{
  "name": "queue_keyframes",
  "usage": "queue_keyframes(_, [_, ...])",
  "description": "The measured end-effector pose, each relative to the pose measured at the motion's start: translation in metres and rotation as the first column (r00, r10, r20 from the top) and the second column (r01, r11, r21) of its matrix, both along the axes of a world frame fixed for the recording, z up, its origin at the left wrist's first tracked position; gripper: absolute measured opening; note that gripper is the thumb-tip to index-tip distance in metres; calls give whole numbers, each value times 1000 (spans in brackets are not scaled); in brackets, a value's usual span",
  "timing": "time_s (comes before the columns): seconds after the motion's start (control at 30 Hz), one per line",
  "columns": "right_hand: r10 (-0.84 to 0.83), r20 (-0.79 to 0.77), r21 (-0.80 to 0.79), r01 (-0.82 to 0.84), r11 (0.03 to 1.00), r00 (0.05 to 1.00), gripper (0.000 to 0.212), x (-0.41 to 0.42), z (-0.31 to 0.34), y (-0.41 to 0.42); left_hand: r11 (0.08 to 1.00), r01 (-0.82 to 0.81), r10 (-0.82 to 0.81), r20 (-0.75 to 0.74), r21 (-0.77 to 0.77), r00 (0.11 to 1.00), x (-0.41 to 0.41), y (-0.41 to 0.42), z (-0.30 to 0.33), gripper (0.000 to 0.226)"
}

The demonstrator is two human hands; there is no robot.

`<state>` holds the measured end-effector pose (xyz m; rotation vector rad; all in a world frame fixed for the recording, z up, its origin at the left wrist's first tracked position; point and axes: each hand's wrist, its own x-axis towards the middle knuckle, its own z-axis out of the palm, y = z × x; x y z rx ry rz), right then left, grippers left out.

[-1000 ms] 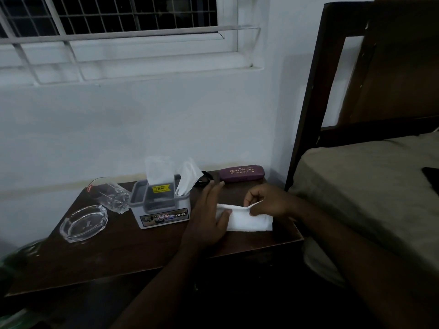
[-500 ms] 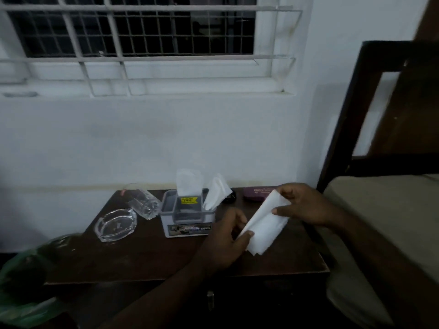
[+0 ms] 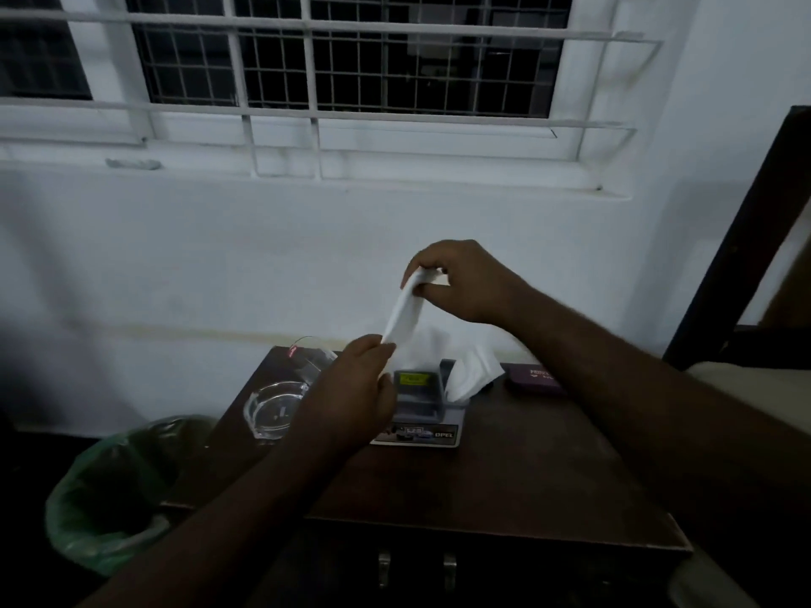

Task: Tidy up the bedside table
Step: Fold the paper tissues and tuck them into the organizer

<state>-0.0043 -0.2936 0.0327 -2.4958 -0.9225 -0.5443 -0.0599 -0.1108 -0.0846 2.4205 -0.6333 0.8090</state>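
A folded white tissue (image 3: 406, 315) hangs in the air above the dark wooden bedside table (image 3: 504, 489). My right hand (image 3: 461, 280) pinches its top end and my left hand (image 3: 355, 392) grips its lower end. Right below the tissue stands a grey tissue holder (image 3: 423, 403) with a yellow sticker, and other white tissues (image 3: 476, 373) stick out of its right side. My left hand hides the holder's left part.
A glass ashtray (image 3: 274, 408) and a tipped clear glass (image 3: 313, 359) sit at the table's left. A maroon spectacle case (image 3: 533, 379) lies at the back right. A bin with a green liner (image 3: 109, 489) stands left of the table. The bed (image 3: 746, 379) is on the right.
Both hands lifted the tissue off the table top and raised it over the holder, the right hand now highest. The camera tilted up, showing more window.
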Motion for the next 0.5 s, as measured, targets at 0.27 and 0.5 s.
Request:
queue_keyframes(0.27, [-17,-56,-82,12,997,998,12,33,-21,36,999,27,-21,-190,33,982,7,16,-23,42])
queue_keyframes(0.5, [-39,-74,-83,32,996,997,13,42,-33,33,996,64,-50,-219,57,974,9,16,-31,46])
